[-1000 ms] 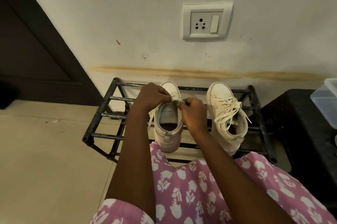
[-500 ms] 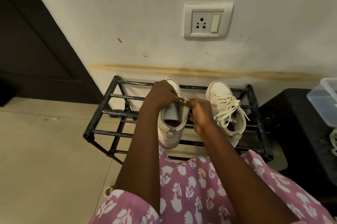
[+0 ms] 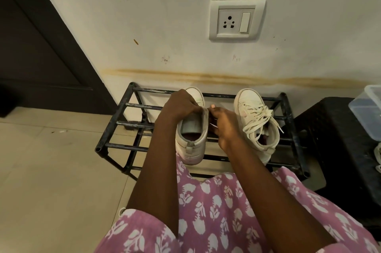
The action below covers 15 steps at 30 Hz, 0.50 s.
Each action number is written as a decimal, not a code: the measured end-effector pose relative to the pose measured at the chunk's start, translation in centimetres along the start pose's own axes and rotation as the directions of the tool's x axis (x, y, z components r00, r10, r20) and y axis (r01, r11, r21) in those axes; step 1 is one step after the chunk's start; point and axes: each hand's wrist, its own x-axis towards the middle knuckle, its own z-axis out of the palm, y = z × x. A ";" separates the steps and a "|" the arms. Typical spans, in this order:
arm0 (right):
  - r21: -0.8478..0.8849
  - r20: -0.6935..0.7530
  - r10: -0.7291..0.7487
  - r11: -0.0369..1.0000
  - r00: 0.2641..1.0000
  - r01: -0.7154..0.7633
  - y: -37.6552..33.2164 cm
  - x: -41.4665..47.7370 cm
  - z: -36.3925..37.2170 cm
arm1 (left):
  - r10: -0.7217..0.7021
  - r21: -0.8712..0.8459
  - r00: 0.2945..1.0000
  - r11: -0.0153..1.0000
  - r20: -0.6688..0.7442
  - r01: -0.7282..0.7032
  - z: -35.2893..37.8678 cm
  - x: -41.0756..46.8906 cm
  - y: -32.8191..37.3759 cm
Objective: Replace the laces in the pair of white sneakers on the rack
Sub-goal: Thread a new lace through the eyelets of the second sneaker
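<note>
Right hand (image 3: 223, 125) has slid down beside the unlaced sneaker (image 3: 193, 143), pinching its lace (image 3: 214, 126); left hand (image 3: 181, 106) still grips the upper. We see it and the laced sneaker (image 3: 255, 125) on the rack (image 3: 140, 106), frame centre.

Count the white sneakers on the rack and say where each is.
2. The held sneaker sits centrally on the rack, between the left hand and right hand; the laced sneaker stands to its right. None seems hidden.

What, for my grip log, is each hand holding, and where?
The left hand grips the unlaced sneaker at its upper's front; the right hand pinches a lace by the sneaker's right eyelet edge.
</note>
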 end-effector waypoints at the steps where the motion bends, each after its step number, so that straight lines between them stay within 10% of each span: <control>1: -0.016 0.007 0.026 1.000 1.000 -0.026 -0.1 0.1 -0.1 | 0.011 -0.008 1.000 1.000 0.005 -0.011 0.0 0.0 0.0; 15: 0.068 -0.067 0.051 0.997 0.996 -0.047 0.2 0.7 1.6 | 0.015 -0.054 0.999 0.998 0.036 -0.013 0.0 -0.1 -0.5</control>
